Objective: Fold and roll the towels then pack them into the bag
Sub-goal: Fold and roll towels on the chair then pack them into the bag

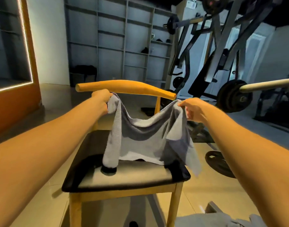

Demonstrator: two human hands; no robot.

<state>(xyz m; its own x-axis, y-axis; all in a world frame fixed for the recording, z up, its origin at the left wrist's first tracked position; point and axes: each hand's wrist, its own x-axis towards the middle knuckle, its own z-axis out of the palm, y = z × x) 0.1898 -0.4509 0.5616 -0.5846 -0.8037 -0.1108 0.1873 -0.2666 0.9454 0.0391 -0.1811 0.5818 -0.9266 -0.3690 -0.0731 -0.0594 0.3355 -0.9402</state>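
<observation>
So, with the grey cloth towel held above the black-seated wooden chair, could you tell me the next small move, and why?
Probably draw the hands apart to tauten the top edge. The left hand and right hand each hold an upper corner of the grey cloth towel, but it sags between them and hangs crumpled over the chair's black seat, so folding now would likely be uneven.
</observation>
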